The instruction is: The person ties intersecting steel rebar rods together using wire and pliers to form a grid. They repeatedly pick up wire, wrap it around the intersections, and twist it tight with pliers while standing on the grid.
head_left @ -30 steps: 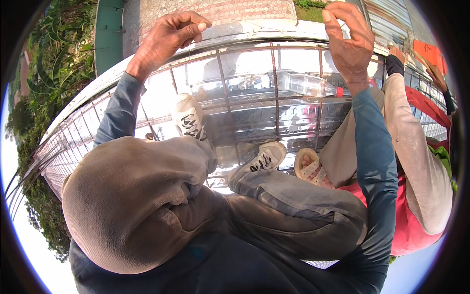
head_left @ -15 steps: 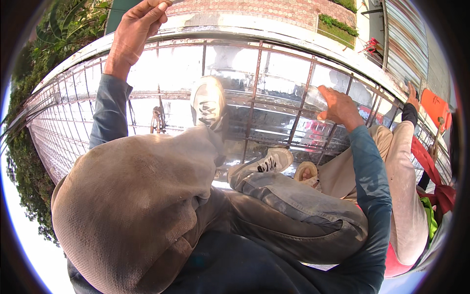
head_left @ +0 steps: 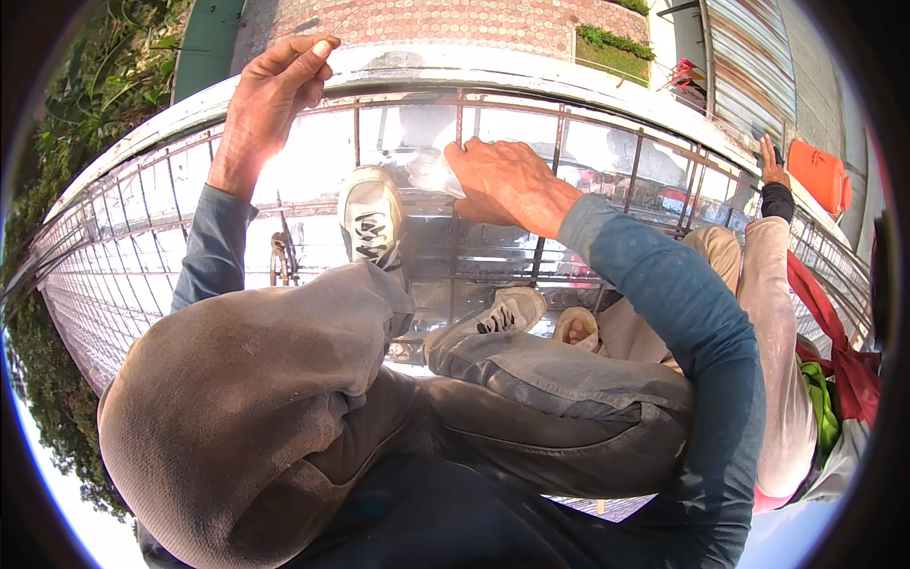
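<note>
My left hand (head_left: 280, 100) is raised at the far left, beside a pale ledge (head_left: 531, 71). Its thumb and fingertips are pinched together; whatever may be between them is too small to make out. In front of me, my right hand (head_left: 512, 185) is closed on a crumpled, see-through plastic piece (head_left: 431, 173), whose exact kind I cannot tell. That hand hangs over a grid of rusty steel bars (head_left: 455, 237) above a shiny silvery sheet. One of my pale laced shoes (head_left: 372, 218) rests on the grid just left of the plastic piece.
Rusty pincers (head_left: 282, 254) stand in the grid at left. At right a co-worker squats close by, one hand (head_left: 773, 169) at the ledge near an orange container (head_left: 820, 177). Beyond the ledge lies lower paving (head_left: 427, 24); corrugated metal sheeting (head_left: 749, 57) stands at far right.
My right hand has swung left with the plastic piece, toward my shoe. My left hand stays pinched and sits lower in view. The whole view has shifted a little.
</note>
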`<state>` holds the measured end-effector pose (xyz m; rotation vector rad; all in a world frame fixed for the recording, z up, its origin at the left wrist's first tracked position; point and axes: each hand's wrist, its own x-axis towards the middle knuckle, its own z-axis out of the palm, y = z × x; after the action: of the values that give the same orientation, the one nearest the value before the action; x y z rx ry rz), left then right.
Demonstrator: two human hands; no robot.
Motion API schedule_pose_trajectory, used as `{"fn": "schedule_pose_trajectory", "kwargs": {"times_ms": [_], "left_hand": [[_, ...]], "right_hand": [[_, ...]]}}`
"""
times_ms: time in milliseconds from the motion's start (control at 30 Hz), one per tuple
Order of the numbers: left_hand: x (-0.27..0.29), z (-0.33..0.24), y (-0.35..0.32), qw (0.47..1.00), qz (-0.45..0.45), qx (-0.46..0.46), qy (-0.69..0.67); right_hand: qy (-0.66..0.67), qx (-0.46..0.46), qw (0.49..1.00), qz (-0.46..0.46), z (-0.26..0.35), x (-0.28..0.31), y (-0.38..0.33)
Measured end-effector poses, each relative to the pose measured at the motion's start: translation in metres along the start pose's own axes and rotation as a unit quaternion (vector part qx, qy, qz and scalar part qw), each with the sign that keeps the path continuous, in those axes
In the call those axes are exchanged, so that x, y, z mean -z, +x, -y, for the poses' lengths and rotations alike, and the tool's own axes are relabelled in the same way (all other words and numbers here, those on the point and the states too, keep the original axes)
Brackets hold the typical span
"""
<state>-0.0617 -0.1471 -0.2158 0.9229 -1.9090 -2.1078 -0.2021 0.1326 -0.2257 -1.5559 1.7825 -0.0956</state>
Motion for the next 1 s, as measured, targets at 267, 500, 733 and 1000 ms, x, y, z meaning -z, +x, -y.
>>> {"fn": "schedule_pose_trajectory", "kwargs": {"times_ms": [267, 500, 733, 1000], "left_hand": [[-0.067, -0.004, -0.003, 0.977, 0.074, 0.01, 0.201], [-0.135, 0.005, 0.026, 0.957, 0.201, -0.103, 0.18], [-0.201, 0.01, 0.063, 0.956, 0.179, -0.105, 0.208], [-0.258, 0.021, 0.082, 0.942, 0.159, -0.129, 0.265]], "right_hand": [[0.032, 0.142, 0.987, -0.067, 0.015, 0.027, -0.022], [-0.131, 0.023, 0.869, -0.477, -0.018, 0.061, -0.034], [0.205, -0.127, 0.903, -0.354, -0.108, 0.059, -0.074], [0.173, -0.223, 0.852, -0.441, -0.165, 0.048, -0.086]]}}
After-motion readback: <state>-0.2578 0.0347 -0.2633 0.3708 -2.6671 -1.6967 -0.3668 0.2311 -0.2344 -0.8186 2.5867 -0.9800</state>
